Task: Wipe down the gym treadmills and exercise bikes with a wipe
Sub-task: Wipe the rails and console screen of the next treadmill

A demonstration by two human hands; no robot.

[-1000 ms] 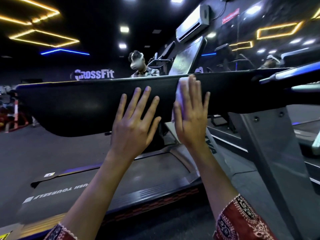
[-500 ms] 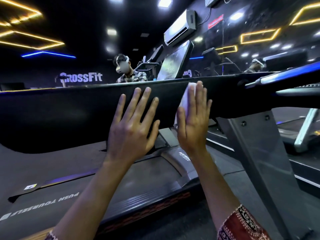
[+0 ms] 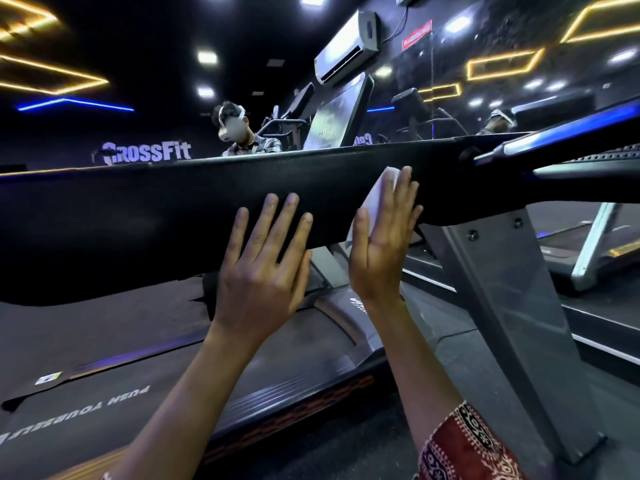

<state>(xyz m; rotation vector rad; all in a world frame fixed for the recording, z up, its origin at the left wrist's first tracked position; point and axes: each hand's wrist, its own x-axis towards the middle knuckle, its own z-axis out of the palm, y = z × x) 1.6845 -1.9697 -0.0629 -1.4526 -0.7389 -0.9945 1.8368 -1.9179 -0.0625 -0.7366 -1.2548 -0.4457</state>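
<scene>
The right hand (image 3: 381,251) presses the wipe (image 3: 379,194) on the panel (image 3: 138,220) with straight fingers, wipe at 12 o'clock of the palm; better sweep with even pressure while the flat, empty left hand (image 3: 263,271), at 9 o'clock, steadies the panel.

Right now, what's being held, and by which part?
Right hand pins a white wipe, under palm and fingers, against the treadmill's black panel; left hand holds nothing.

Two hands, left hand (image 3: 258,271) and right hand (image 3: 379,251); one wipe (image 3: 378,197); one air conditioner (image 3: 346,46); one other person (image 3: 254,144)
</scene>
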